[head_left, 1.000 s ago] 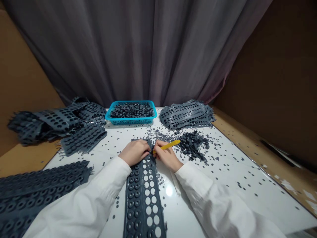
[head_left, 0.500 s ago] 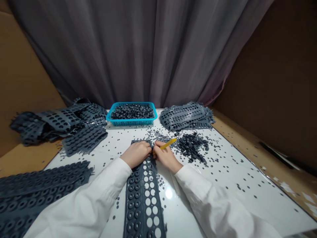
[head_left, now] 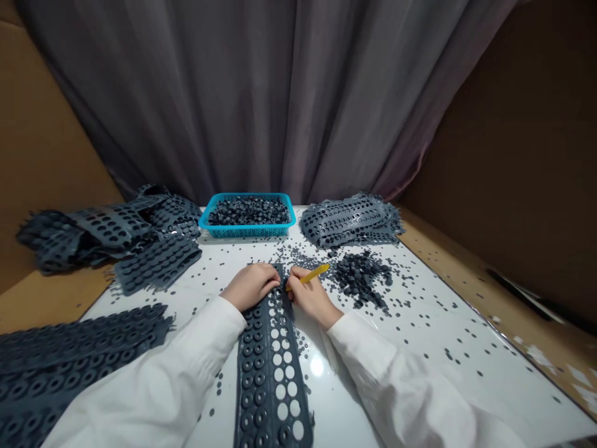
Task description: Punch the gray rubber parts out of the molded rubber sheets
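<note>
A long dark grey rubber sheet (head_left: 274, 348) lies lengthwise in front of me, with rows of raised rings on its left and rows of open round holes on its right. My left hand (head_left: 252, 287) rests on its far part, with curled fingers and the thumb pressed at the sheet. Just to the right, my right hand (head_left: 311, 297) pinches a slim yellow pen-like tool (head_left: 316, 272), tilted up to the right. Its lower end is by the sheet's right rows, beside my left fingertips; the tip is hidden.
A blue basket (head_left: 247, 231) full of small dark pieces stands at the back. Loose dark pieces (head_left: 361, 277) are heaped at right, with small discs scattered over the white table (head_left: 420, 386). Perforated sheets (head_left: 352, 218) lie back right; more sheets (head_left: 107, 230) and ringed strips (head_left: 69, 367) lie left.
My left hand has shifted slightly left, and its thumb shows more clearly. The yellow tool has moved a little left and down with my right hand.
</note>
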`<move>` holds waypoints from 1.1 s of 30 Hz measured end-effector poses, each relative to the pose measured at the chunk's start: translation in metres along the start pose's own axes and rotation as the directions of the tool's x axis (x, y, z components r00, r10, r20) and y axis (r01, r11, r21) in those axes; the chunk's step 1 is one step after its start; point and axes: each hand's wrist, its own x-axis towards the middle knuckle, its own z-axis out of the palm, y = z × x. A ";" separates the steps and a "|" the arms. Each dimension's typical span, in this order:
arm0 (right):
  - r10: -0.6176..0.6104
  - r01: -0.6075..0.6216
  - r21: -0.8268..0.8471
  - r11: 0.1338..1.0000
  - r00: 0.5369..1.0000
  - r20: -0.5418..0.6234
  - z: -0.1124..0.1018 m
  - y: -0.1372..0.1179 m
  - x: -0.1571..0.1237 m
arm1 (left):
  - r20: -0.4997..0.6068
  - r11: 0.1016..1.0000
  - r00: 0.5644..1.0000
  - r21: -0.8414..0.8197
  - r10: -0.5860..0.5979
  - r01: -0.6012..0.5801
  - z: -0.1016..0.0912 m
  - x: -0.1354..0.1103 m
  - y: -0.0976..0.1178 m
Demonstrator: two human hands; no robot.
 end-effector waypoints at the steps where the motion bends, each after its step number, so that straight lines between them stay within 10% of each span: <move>1: 0.001 -0.001 0.001 1.000 1.000 0.000 0.000 0.000 0.000 | -0.002 1.000 1.000 -0.010 -0.002 0.002 0.000 0.000 0.000; 17: 0.039 -0.037 0.211 0.977 0.999 -0.006 -0.004 -0.004 -0.003 | -0.101 0.988 0.994 -0.154 -0.048 0.032 -0.033 0.001 0.001; 33: 0.026 -0.024 0.069 0.997 0.999 -0.026 0.009 -0.007 -0.006 | 0.113 0.993 0.987 0.045 -0.113 0.109 -0.019 -0.003 -0.002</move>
